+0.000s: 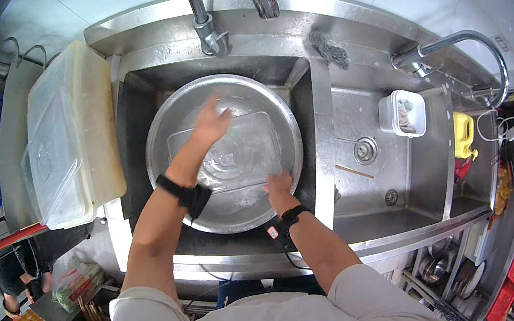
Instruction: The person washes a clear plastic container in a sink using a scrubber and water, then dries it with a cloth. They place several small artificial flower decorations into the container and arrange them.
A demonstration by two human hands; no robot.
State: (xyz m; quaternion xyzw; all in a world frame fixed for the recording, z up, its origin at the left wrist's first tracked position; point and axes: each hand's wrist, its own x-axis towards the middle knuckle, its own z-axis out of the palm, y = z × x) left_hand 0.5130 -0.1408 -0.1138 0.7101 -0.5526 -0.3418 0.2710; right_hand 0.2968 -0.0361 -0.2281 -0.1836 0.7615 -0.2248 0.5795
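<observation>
A wide round metal basin [293, 154] sits in the left sink bowl [303, 117]. Inside it is a clear rectangular plastic lid or shallow container [249, 146]; which of the two I cannot tell. My right hand [279, 185] grips its near right corner, thumb on top. Over its far edge is my left hand [214, 119], blurred, thumb apart from the fingers, with nothing visible in it. Foam or splashed water [246, 200] shows in the basin near my right hand. A black band circles each of my wrists.
Faucets [214, 40] overhang the basin's far side. A steel-wool scrubber [329, 49] lies on the sink ledge. The right bowl holds a white plastic tub [403, 113] and a thin stick [354, 171]. Large plastic bins [75, 140] stand left; a yellow jug [462, 133] stands right. Another person's legs [17, 282] show lower left.
</observation>
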